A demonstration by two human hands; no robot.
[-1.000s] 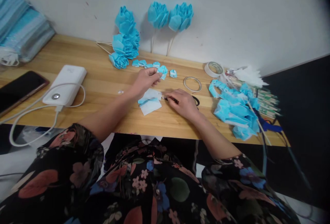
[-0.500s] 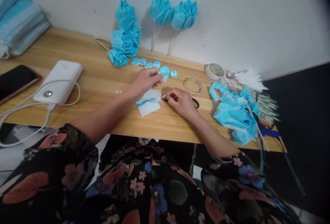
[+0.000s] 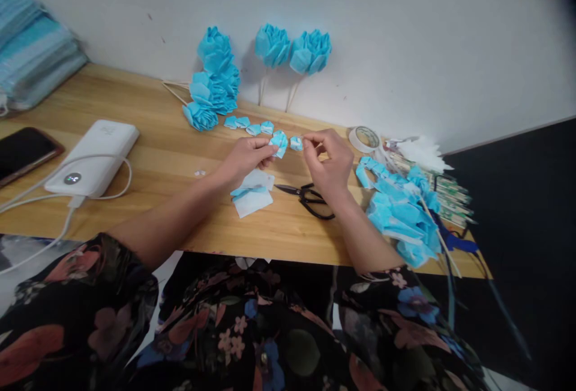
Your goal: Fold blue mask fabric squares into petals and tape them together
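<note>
Left hand (image 3: 252, 154) pinches a blue petal (image 3: 279, 143); right hand (image 3: 330, 158) beside it, grip I can't tell. Power bank (image 3: 96, 146), left of both: marking unreadable.

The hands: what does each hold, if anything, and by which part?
The left hand pinches a blue piece by its left edge. Whether the right hand holds anything cannot be told.
</note>
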